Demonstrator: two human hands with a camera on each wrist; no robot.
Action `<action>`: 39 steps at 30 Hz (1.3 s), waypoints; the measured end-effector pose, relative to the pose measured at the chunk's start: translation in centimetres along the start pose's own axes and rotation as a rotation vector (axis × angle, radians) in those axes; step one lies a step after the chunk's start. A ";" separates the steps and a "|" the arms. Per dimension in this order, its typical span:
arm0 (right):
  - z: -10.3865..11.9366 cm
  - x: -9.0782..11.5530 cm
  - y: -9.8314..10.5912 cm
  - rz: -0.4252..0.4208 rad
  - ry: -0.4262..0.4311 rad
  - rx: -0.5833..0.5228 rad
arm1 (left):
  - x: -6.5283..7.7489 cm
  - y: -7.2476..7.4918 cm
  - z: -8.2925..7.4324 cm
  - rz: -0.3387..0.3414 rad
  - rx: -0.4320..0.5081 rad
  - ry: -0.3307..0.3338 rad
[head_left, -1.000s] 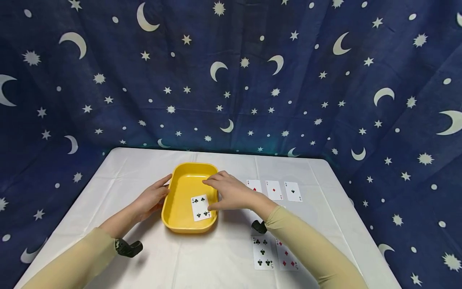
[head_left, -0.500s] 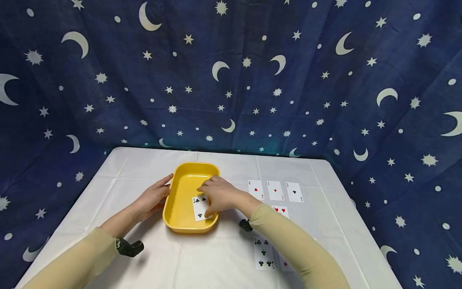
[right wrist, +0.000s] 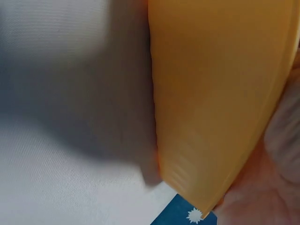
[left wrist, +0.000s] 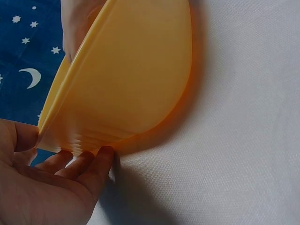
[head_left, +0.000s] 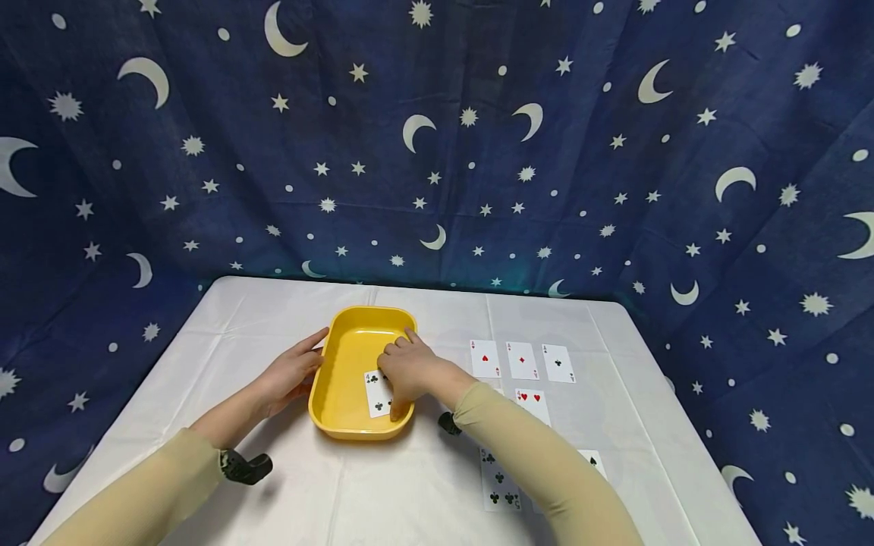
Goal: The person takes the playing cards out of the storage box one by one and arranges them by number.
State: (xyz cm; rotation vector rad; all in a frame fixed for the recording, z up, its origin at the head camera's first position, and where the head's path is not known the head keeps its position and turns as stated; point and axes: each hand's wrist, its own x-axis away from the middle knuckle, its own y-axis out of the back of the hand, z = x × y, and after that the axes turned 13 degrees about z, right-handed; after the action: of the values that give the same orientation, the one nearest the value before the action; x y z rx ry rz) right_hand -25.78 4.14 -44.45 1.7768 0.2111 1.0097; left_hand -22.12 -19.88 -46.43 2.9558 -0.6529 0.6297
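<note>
A yellow tray (head_left: 331,425) stands left of the table's middle, with a four of clubs (head_left: 374,394) lying face up near its right wall. My left hand (head_left: 290,375) is at the tray's left side; in the left wrist view its fingertips touch the outer wall and the thumb side meets the rim. Reaching over the right rim, my right hand (head_left: 410,371) has bent fingers over the card's right part, the thumb low by its lower right corner. The card's right part is hidden under this hand, so I cannot tell whether it is pinched.
To the right, an ace of hearts (head_left: 485,359), an ace of diamonds (head_left: 523,361) and an ace of clubs (head_left: 559,364) lie in a row. Nearer are a four of hearts (head_left: 535,403) and a five of clubs (head_left: 500,485), partly under the right sleeve (head_left: 532,447). A starry curtain (head_left: 437,152) hangs behind.
My right hand has come down over the four of clubs, its fingers bending in and covering more of the card. The left hand stays at the tray's side.
</note>
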 end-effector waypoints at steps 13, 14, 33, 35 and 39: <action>0.4 -0.7 -0.3 -0.006 -0.034 -0.008 | -0.1 0.0 0.2 0.005 0.012 -0.007; 0.4 -0.7 -0.3 -0.008 -0.032 -0.008 | -0.1 0.0 0.2 0.004 0.011 -0.006; 0.1 -0.7 -0.6 -0.038 0.017 -0.060 | -0.1 -0.1 0.1 -0.002 -0.004 0.002; 0.1 -0.6 -0.6 -0.045 0.027 -0.060 | 0.0 -0.2 0.1 -0.001 -0.002 0.000; -0.1 -0.6 -0.6 -0.058 0.048 -0.067 | 0.0 -0.1 0.1 -0.001 -0.003 -0.001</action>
State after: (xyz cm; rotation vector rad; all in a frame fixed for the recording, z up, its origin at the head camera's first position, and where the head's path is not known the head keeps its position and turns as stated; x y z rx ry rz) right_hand -26.01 4.15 -45.22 1.6778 0.2547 1.0069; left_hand -22.00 -19.77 -46.55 2.9539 -0.6522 0.6271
